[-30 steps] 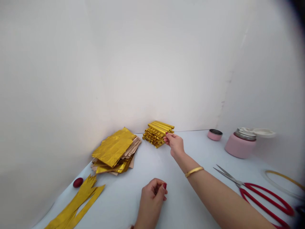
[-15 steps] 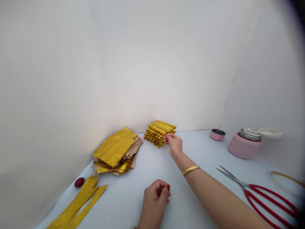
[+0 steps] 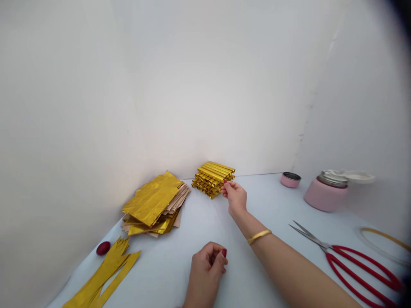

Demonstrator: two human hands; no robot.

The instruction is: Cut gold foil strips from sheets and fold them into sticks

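Observation:
My right hand is stretched forward at the near right corner of a stack of gold foil paper rolls. Its fingertips are pinched together, with nothing visible in them. The rolls lie in crossed layers against the back wall. Nearer to me, my left hand hovers low over the table, its fingers curled in and thumb against them, and no object shows in it. Left of the rolls lies a pile of gold foil paper sheets with brownish backs.
Gold paper strips and a dark red oval object lie at the left. To the right are red-handled scissors with blades apart, a pink jar with raised white lid, a pink cup-like cap and a yellowish ring.
My right hand has drawn slightly away from the stack, to the right. The left hand keeps its curled pose. The whole view has shifted a little.

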